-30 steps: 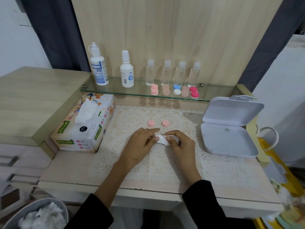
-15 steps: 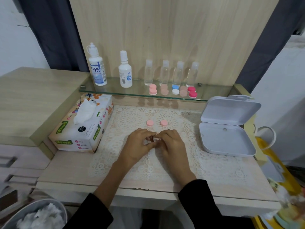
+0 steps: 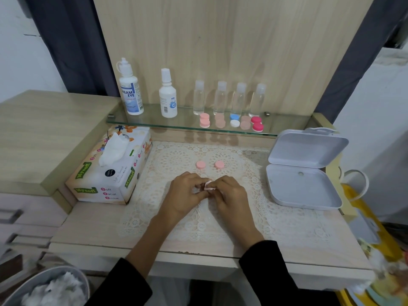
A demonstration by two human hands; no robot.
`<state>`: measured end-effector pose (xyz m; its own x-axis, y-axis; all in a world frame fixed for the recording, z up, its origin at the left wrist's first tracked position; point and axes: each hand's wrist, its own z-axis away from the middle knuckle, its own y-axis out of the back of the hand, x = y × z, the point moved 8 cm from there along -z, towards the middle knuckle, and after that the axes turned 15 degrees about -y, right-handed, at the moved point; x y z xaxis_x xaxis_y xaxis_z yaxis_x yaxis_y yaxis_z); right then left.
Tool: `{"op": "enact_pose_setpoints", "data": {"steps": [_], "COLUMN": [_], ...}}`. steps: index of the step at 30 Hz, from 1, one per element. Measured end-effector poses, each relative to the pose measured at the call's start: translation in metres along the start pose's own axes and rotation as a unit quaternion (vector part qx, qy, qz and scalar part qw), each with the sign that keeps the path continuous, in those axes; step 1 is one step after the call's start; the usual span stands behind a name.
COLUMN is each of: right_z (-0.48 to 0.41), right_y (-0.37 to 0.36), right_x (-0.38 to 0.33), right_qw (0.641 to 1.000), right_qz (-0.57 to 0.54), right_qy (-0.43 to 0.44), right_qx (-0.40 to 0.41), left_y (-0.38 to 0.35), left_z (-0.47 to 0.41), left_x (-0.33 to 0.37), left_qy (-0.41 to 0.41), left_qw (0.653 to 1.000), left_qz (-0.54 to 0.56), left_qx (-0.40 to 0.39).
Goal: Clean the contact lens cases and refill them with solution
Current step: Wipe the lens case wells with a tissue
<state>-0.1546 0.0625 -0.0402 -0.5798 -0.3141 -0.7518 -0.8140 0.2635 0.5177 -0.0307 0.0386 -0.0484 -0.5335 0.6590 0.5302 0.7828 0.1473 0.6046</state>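
Head view: a person in black sleeves sits at a pale wood desk (image 3: 88, 228), hands meeting over a cream lace mat (image 3: 276, 228). The left hand (image 3: 187, 193) and right hand (image 3: 231, 194), fingers curled, both pinch a small pale-pink lens case (image 3: 208, 186) between their fingertips, at mat centre. Only a pinkish-white sliver shows, the rest hidden by fingers, so its wells can't be made out. Two round pink caps (image 3: 201, 164) lie side by side on the mat just beyond the hands, not touching. Left: printed cardboard tissue box (image 3: 106, 184) w/ a sheet sticking up. Right: white hinged plastic box (image 3: 302, 188), lid open. At back, a glass shelf (image 3: 287, 127) carries two white solution bottles (image 3: 131, 93), four small clear bottles (image 3: 219, 98) & a row of pink, peach, blue-white and red round cases (image 3: 234, 123).
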Motion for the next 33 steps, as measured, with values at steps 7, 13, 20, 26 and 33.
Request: {"op": "enact_pose_setpoints", "data": {"steps": [7, 13, 20, 26, 33], "right_z": [-0.004, -0.003, -0.005, -0.005, -0.006], "right_y": [0.002, 0.008, 0.009, 0.009, 0.020], "right_x": [0.010, 0.018, 0.021, 0.019, 0.027], "right_qw": [0.998, 0.993, 0.991, 0.993, 0.987], "right_qz": [0.040, 0.039, 0.037, 0.008, 0.021], "right_qy": [-0.042, -0.100, -0.116, -0.112, -0.139], "right_qx": [0.029, 0.047, 0.052, 0.047, 0.076], "left_y": [-0.001, -0.001, 0.000, -0.001, 0.000], "left_z": [0.000, 0.000, 0.000, -0.001, -0.002], "left_x": [-0.002, -0.002, 0.000, 0.000, -0.001], "left_qy": [0.009, 0.011, 0.006, 0.001, 0.000], "left_qw": [1.000, 1.000, 1.000, 1.000, 1.000], "left_qz": [0.000, -0.002, -0.004, -0.007, -0.010], "left_qx": [0.005, 0.009, 0.012, 0.007, 0.012]}}
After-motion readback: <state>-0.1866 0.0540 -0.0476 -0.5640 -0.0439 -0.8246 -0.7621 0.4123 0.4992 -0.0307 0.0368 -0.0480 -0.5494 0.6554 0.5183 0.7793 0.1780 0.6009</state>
